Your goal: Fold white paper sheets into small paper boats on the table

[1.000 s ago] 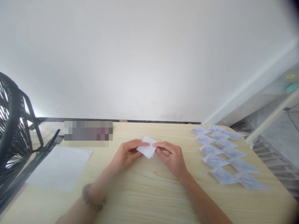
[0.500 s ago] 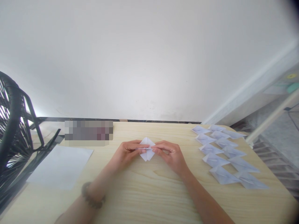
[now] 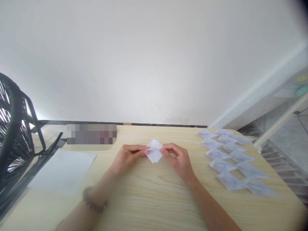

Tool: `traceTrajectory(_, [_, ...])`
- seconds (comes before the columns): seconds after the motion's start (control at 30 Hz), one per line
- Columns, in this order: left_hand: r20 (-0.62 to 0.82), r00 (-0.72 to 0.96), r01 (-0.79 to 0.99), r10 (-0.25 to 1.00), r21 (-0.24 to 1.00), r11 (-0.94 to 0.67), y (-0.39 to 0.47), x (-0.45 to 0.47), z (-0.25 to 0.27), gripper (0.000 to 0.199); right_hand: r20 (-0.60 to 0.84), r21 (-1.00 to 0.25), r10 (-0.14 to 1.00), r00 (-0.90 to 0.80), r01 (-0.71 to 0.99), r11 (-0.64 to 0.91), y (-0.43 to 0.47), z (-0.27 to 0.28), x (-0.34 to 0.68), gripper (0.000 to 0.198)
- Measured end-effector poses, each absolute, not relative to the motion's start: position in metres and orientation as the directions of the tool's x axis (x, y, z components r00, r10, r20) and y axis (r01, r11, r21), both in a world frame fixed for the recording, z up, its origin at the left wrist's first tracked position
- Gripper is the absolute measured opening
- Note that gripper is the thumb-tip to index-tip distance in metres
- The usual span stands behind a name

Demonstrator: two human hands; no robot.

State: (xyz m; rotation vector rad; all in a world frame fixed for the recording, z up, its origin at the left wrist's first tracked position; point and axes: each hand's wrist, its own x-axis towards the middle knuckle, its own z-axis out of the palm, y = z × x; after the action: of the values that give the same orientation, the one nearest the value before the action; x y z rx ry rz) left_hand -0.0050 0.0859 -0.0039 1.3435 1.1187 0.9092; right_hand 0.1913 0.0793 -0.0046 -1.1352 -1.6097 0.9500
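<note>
A small folded white paper [image 3: 154,155], diamond-shaped with creases across its middle, is held up over the table between both hands. My left hand [image 3: 131,157], with a dark bead bracelet at its wrist, pinches the paper's left corner between thumb and fingers. On the other side, my right hand [image 3: 176,159] grips the right corner in the same way. The fingertips cover both side corners; the top and bottom points show.
Several folded white paper pieces [image 3: 232,180] lie in two columns at the table's right. White paper sheets [image 3: 64,171] lie at the left. Behind them is a pixelated patch [image 3: 91,136]. A black woven chair [image 3: 14,128] stands beside the wooden table [image 3: 144,205], which meets a white wall.
Both hands have spread slightly apart, uncovering the paper's middle. The paper has shifted a little to the right and up, and its central fold now lies flatter.
</note>
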Motion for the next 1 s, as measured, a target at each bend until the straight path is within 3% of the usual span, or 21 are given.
traceTrajectory(0.37, [-0.093,0.327,-0.027,0.941,0.994,0.107,0.083,-0.003,-0.004,0.014,0.252,-0.911,0.937,-0.243,0.268,0.314,0.081,-0.01,0.19,0.015])
traceTrajectory(1.0, [-0.152,0.217,0.027,0.964,0.988,0.15,0.082,0.006,0.0,0.023,0.148,-0.945,0.967,-0.208,0.26,0.201,0.079,-0.012,0.187,0.014])
